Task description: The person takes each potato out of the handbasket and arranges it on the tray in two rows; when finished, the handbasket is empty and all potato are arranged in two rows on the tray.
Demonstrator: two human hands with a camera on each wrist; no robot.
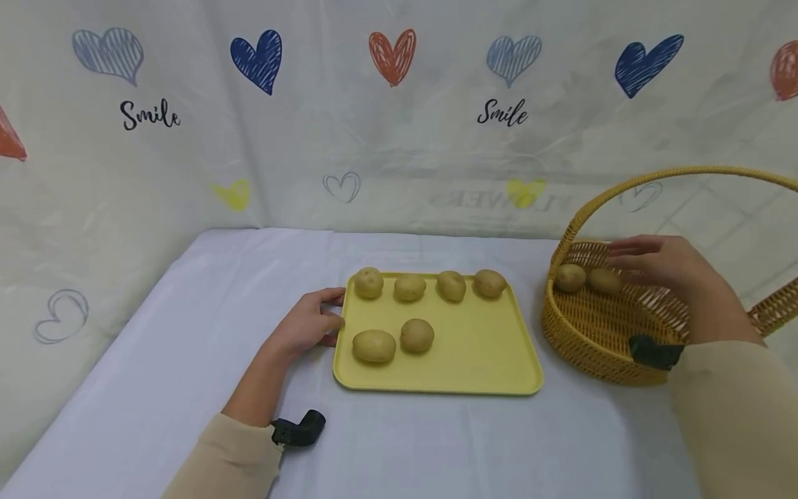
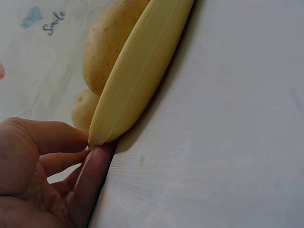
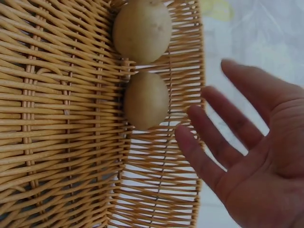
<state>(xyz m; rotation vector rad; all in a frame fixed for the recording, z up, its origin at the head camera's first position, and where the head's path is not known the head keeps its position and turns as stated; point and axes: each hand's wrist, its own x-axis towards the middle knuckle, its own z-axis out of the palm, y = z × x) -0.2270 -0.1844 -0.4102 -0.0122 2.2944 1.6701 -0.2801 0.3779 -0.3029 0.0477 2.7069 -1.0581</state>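
Observation:
At its left rim, my left hand point(image 1: 309, 321) pinches the yellow tray point(image 1: 470, 346); the left wrist view shows fingertips on either side of the rim. The tray bears several potatoes, a row along its far edge and two nearer, one an oval potato point(image 1: 374, 346) and one a rounder potato point(image 1: 417, 336). My right hand point(image 1: 667, 267) hovers over the wicker basket point(image 1: 561, 339), fingers spread and holding nothing. Two potatoes lie in the basket against its far wall, a left potato point(image 1: 570, 278) and a right potato point(image 3: 146, 100) nearer the right hand's fingers, apart from them.
The basket's tall arched handle point(image 1: 679, 170) rises around the right forearm. A white cloth covers the table point(image 1: 399, 443), and a white curtain point(image 1: 399, 138) printed with hearts hangs behind. The tray and basket stand with a narrow gap between them.

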